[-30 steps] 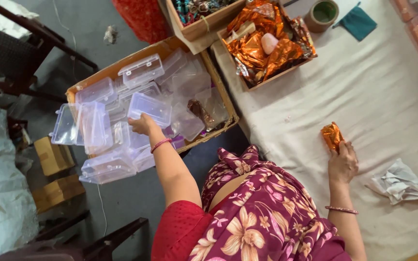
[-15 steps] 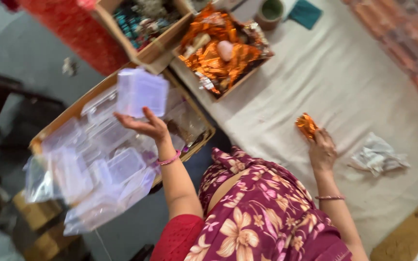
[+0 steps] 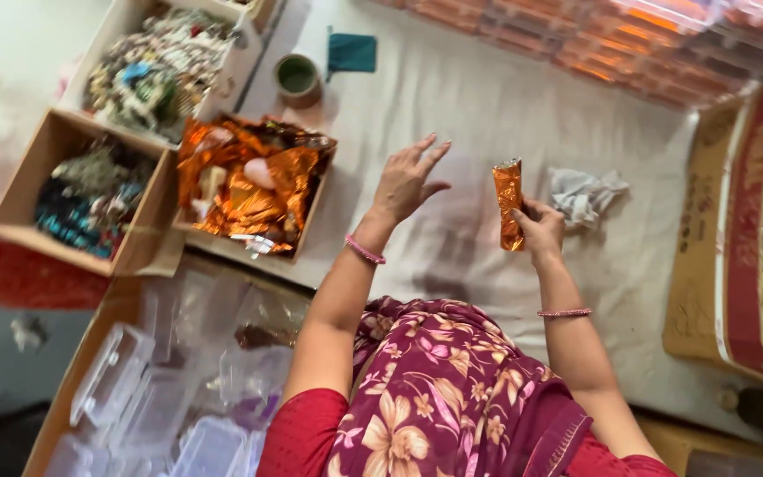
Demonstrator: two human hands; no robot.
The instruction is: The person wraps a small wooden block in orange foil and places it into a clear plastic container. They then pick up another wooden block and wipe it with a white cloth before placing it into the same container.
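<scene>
Since half a second ago the left hand (image 3: 406, 181) has been lifted away from the carton of clear plastic boxes (image 3: 147, 389); the clear box seen above it then is no longer in it. It is now raised over the white cloth (image 3: 487, 115), empty, fingers spread and slightly curled. The camera view has also swung toward the table.

The orange foil packet (image 3: 509, 203) is held upright in the right hand (image 3: 540, 231), pinched at its lower end between thumb and fingers, just above the cloth. It is narrow, crinkled and shiny.

Progress, judged from the layout: one packet is in hand and not yet placed in any box. A cardboard tray of loose orange foil (image 3: 253, 190) is still heaped, so much seems left.

Materials:
- boxes: thin, transparent, hinged, rigid plastic
- trays: plain brown cardboard, two with mixed small trinkets (image 3: 147, 71)
- crumpled grey-white rag (image 3: 586, 194), soft, near the right hand
- small green-lined tape roll (image 3: 297, 78), beside a teal pouch (image 3: 351, 53)
</scene>
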